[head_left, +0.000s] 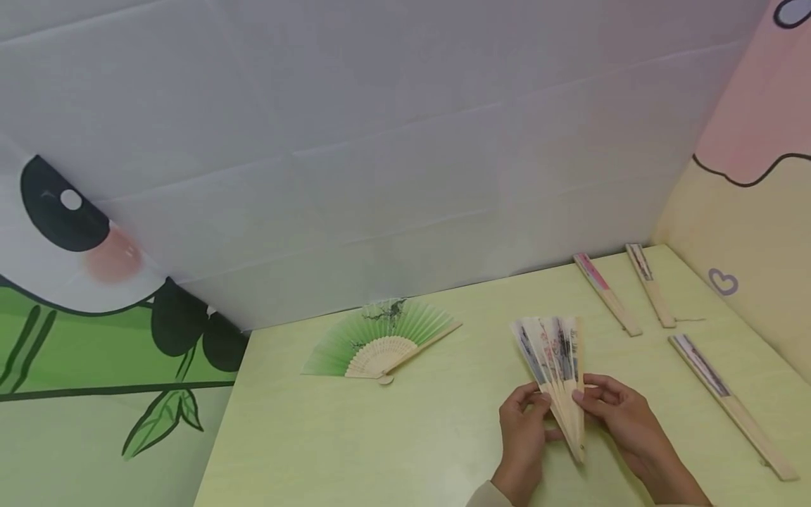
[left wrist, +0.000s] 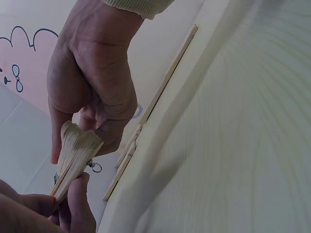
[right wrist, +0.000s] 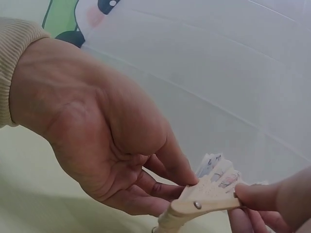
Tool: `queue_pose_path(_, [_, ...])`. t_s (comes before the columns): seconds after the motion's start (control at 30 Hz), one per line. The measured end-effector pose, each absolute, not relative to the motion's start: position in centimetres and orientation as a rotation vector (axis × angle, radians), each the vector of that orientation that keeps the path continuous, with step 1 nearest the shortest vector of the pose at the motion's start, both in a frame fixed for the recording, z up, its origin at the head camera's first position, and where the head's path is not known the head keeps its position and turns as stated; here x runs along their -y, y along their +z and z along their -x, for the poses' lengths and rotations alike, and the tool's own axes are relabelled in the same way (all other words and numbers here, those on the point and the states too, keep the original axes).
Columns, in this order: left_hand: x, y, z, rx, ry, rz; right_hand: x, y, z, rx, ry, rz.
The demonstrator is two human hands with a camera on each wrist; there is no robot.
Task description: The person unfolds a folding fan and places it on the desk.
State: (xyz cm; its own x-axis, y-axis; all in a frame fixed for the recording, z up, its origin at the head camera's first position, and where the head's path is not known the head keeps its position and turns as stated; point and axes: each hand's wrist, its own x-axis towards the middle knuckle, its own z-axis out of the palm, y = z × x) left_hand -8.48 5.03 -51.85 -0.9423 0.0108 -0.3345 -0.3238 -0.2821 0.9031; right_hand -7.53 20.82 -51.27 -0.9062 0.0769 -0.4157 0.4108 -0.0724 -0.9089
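Note:
A partly spread folding fan (head_left: pixel 562 366), with pale wooden ribs and a printed flower-and-branch leaf, is held upright between both hands, its pivot end pointing down. My left hand (head_left: pixel 522 431) pinches the left outer rib side, thumb in front. On the other side my right hand (head_left: pixel 627 420) pinches the right edge between thumb and fingers. The pivot with its small metal ring (left wrist: pixel 96 168) shows in the left wrist view. In the right wrist view the pleated leaf (right wrist: pixel 221 174) fans out between the left hand (right wrist: pixel 107 131) and the right hand (right wrist: pixel 279 199).
A green fan (head_left: pixel 386 345) lies spread on the left of the pale yellow-green table (head_left: pixel 304 443). Three folded fans lie to the right: a pink one (head_left: pixel 598 282), a dark-patterned one (head_left: pixel 650 285) and a larger one (head_left: pixel 728 401) near the right edge. A white wall (head_left: pixel 380 176) stands behind.

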Motion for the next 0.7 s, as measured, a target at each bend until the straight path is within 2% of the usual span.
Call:
queue_pose_path(0.27, [-4.7, -52.1, 8.7, -1.725, 2.425, 0.410, -20.3, -51.5, 7.7, -1.857, -2.253, -0.587])
queue_pose_path(0.7, [-3.9, -51.6, 9.2, -1.598, 2.532, 0.492, -20.1, -51.0, 8.1, -1.842, -2.267, -0.628])
